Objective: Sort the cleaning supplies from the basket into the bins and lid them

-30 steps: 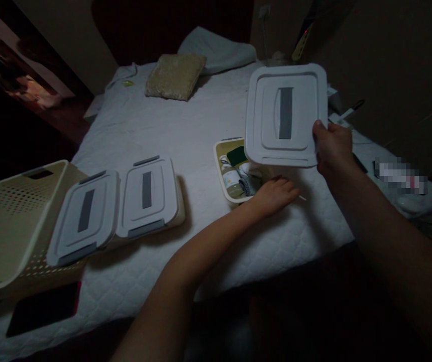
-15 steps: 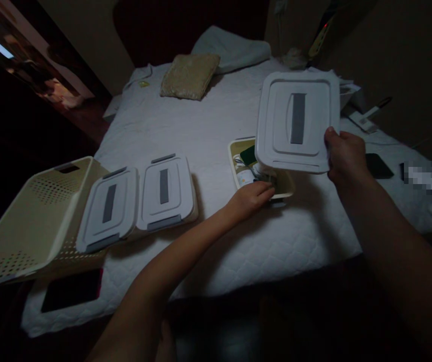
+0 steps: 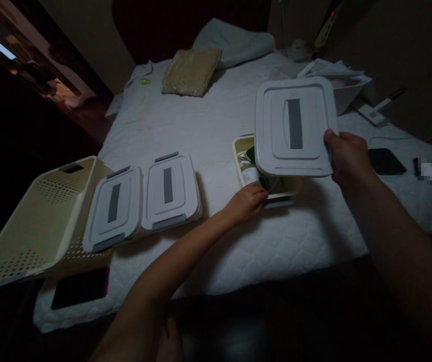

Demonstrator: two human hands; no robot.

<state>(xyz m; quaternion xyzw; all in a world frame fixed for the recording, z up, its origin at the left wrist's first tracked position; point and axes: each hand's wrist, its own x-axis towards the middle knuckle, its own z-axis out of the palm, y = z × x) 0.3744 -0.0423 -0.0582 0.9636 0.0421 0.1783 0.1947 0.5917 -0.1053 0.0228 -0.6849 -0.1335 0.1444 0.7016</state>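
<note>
My right hand (image 3: pixel 346 157) grips a white lid with a grey handle strip (image 3: pixel 294 126) by its near right corner, holding it tilted just above an open cream box (image 3: pixel 241 150) on the bed. Small items, a white bottle and something dark green, lie inside the box. My left hand (image 3: pixel 246 201) rests with curled fingers on the box's near left corner. Its fingertips are partly hidden, so whether it grips the rim is unclear.
Two closed boxes with white lids (image 3: pixel 169 191) (image 3: pixel 113 208) sit side by side at the left. A perforated cream basket (image 3: pixel 31 226) lies tipped beside them, with a dark phone (image 3: pixel 79 287) below. A tan cushion (image 3: pixel 190 70), a pillow, another phone (image 3: pixel 386 161) and papers lie on the white quilted bed (image 3: pixel 208 125).
The lid has come down and closer over the open box. My left hand moved from the quilt in front of the box to its near left corner.
</note>
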